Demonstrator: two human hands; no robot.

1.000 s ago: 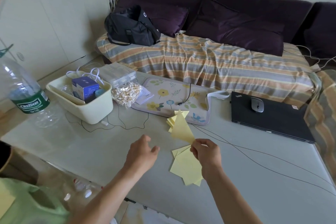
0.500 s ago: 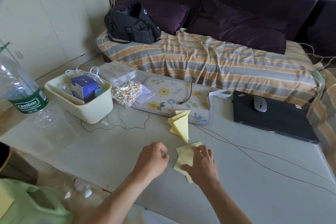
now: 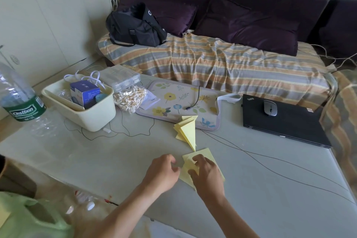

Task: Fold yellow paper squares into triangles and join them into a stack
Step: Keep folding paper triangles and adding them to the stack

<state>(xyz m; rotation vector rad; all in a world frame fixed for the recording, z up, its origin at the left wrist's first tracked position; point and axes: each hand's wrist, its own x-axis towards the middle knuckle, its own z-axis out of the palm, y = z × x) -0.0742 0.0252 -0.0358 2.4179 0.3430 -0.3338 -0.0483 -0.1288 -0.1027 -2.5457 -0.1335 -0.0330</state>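
— Two hands are down at the near edge of the surface (image 3: 270, 189), are they not? Tell me how yours lie.

— Both of yours are on the loose yellow paper squares (image 3: 209, 155); your right hand (image 3: 207, 175) lies on top of the sheets with its fingers curled over them, fingertips bent down onto the paper; your left hand (image 3: 164, 170) sits just beside, at the sheets' left edge, fingers loosely curled with the thumb towards the paper; whether it pinches a sheet or only touches it, I cannot tell.

— And the folded pieces?

— Your stack of folded triangles (image 3: 187, 131) lies just beyond your hands, apart from them; its long point aims back at the loose sheets and nearly reaches them; its far end overlaps the edge of the floral mat (image 3: 173, 98).

— What else is on the surface with you?

— Left of the mat you have a bag of cotton swabs (image 3: 129, 98), then a cream tub (image 3: 92, 116) with a blue box (image 3: 85, 92) standing in it; a clear plastic case (image 3: 121, 77) sits behind the swabs; a water bottle (image 3: 17, 94) with a green label stands at your far left; thin black cables (image 3: 270, 162) run across the surface to your right; a closed black laptop (image 3: 286, 123) lies at the right with a grey mouse (image 3: 270, 107) on its lid.

— Beyond that?

— You face a sofa under a striped blanket (image 3: 212, 63); a black bag (image 3: 135, 27) rests on it, with purple cushions (image 3: 247, 25) behind.
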